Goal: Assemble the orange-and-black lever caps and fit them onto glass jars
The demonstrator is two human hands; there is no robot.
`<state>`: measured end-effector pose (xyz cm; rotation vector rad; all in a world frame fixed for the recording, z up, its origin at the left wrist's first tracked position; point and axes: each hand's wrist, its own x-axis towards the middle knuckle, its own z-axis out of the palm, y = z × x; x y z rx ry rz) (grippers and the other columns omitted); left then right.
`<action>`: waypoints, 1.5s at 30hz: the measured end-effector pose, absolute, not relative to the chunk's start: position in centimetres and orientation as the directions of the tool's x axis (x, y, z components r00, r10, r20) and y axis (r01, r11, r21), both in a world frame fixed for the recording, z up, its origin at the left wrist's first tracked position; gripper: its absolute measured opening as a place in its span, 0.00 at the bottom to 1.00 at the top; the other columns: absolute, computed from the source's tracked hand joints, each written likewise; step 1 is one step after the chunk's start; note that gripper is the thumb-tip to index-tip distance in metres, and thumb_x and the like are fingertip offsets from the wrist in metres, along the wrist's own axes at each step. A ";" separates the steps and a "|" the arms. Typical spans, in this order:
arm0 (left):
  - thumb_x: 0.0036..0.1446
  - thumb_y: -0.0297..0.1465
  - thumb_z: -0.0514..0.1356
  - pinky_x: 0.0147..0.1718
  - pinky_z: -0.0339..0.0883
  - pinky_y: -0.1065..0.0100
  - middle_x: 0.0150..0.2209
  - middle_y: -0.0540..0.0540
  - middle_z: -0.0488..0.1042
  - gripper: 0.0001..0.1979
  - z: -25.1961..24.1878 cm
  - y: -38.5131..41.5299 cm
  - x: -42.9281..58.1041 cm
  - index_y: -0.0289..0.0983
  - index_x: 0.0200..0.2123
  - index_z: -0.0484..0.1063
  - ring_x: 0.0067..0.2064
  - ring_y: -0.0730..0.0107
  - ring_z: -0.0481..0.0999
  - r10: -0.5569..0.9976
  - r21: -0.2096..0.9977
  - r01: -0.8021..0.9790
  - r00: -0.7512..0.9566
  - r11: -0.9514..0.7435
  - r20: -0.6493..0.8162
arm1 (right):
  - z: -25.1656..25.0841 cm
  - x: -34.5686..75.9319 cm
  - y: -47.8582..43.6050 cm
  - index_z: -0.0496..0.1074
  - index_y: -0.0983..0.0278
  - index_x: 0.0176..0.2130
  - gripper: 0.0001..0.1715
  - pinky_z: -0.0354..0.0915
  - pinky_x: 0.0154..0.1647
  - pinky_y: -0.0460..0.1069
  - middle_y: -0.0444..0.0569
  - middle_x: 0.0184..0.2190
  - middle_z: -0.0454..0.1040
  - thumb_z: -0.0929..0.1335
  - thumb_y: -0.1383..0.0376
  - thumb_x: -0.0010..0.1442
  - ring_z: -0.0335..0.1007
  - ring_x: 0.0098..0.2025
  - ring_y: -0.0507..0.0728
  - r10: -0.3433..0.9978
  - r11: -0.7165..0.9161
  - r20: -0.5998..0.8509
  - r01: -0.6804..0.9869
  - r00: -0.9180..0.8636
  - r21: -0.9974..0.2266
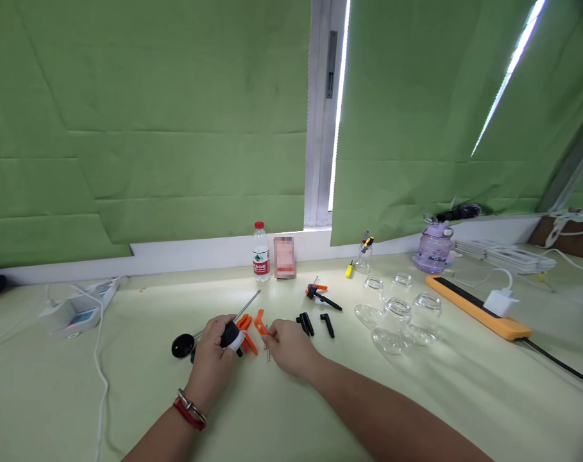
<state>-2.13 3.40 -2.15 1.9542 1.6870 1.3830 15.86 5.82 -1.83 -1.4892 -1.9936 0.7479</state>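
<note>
My left hand (215, 350) is closed around a black rounded piece (230, 334) with a white part at its lower edge. A thin metal rod (247, 305) slants up and right from it. My right hand (291, 346) pinches an orange plastic piece (260, 322) between thumb and fingers, just above the table. Between the hands lie other orange pieces (249, 343) and small metal rods (267, 353). Left of my left hand is a black disc (182, 346) with a rod partly hidden by the hand. Black handle-like pieces (308, 323) lie beyond my right hand, one partly covered.
Several clear glass jars (396, 321) stand at the right, near an orange power strip (478, 308). At the back are a water bottle (261, 253), a pink card box (285, 256) and a purple jug (433, 247). A white cable (99, 366) runs along the left.
</note>
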 end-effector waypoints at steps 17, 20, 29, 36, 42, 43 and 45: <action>0.44 0.29 0.62 0.34 0.65 0.67 0.36 0.47 0.67 0.19 -0.7 0.0 2.1 0.40 0.43 0.68 0.32 0.71 0.68 0.972 0.985 -0.147 0.229 0.091 -0.056 | -2.8 25.2 3.3 0.60 0.63 0.33 0.19 0.44 0.19 0.43 0.40 0.24 0.67 0.69 0.53 0.53 0.50 0.17 0.44 0.881 -0.247 -0.108 -0.253 -0.461 -0.935; 0.49 0.30 0.61 0.35 0.64 0.66 0.37 0.46 0.67 0.16 -0.8 0.0 2.2 0.39 0.43 0.68 0.33 0.71 0.68 0.966 0.972 -0.204 0.253 0.114 -0.060 | -3.3 24.9 3.3 0.59 0.63 0.32 0.18 0.43 0.18 0.43 0.40 0.23 0.66 0.68 0.53 0.54 0.49 0.16 0.43 0.859 -0.294 -0.134 -0.261 -0.495 -0.919; 0.51 0.30 0.60 0.34 0.62 0.68 0.37 0.46 0.67 0.14 -0.8 0.1 2.2 0.37 0.43 0.68 0.31 0.73 0.67 0.961 0.967 -0.215 0.267 0.136 -0.075 | -3.4 25.5 3.4 0.60 0.63 0.33 0.17 0.42 0.19 0.43 0.39 0.23 0.64 0.69 0.54 0.54 0.47 0.17 0.43 0.858 -0.311 -0.138 -0.286 -0.496 -0.906; 0.49 0.33 0.61 0.36 0.65 0.65 0.37 0.47 0.68 0.23 -0.7 0.2 2.2 0.39 0.49 0.63 0.31 0.73 0.67 0.979 0.980 -0.151 0.176 0.129 -0.101 | -3.6 25.6 3.4 0.62 0.63 0.34 0.18 0.42 0.19 0.43 0.38 0.22 0.63 0.69 0.53 0.54 0.44 0.16 0.43 0.843 -0.325 -0.134 -0.294 -0.520 -0.899; 0.49 0.34 0.61 0.37 0.65 0.66 0.37 0.47 0.68 0.25 -0.9 0.2 2.1 0.39 0.52 0.61 0.31 0.73 0.68 0.983 0.988 -0.108 0.157 0.112 -0.094 | -3.2 25.8 3.4 0.63 0.62 0.35 0.17 0.43 0.19 0.43 0.39 0.22 0.63 0.69 0.54 0.54 0.45 0.17 0.44 0.859 -0.304 -0.112 -0.322 -0.500 -0.896; 0.49 0.33 0.61 0.37 0.65 0.65 0.37 0.46 0.69 0.25 -1.0 0.2 2.1 0.39 0.51 0.61 0.31 0.73 0.68 0.984 0.988 -0.112 0.155 0.110 -0.092 | -3.2 25.8 3.3 0.63 0.63 0.35 0.17 0.43 0.20 0.43 0.39 0.22 0.63 0.69 0.54 0.54 0.45 0.17 0.44 0.860 -0.301 -0.107 -0.328 -0.499 -0.895; 0.49 0.33 0.61 0.37 0.66 0.65 0.39 0.45 0.70 0.24 -1.0 0.3 2.1 0.38 0.51 0.63 0.32 0.72 0.69 0.985 0.989 -0.108 0.152 0.100 -0.083 | -3.2 25.8 3.3 0.63 0.63 0.35 0.17 0.43 0.19 0.43 0.39 0.22 0.64 0.69 0.54 0.54 0.45 0.17 0.44 0.855 -0.309 -0.113 -0.323 -0.506 -0.895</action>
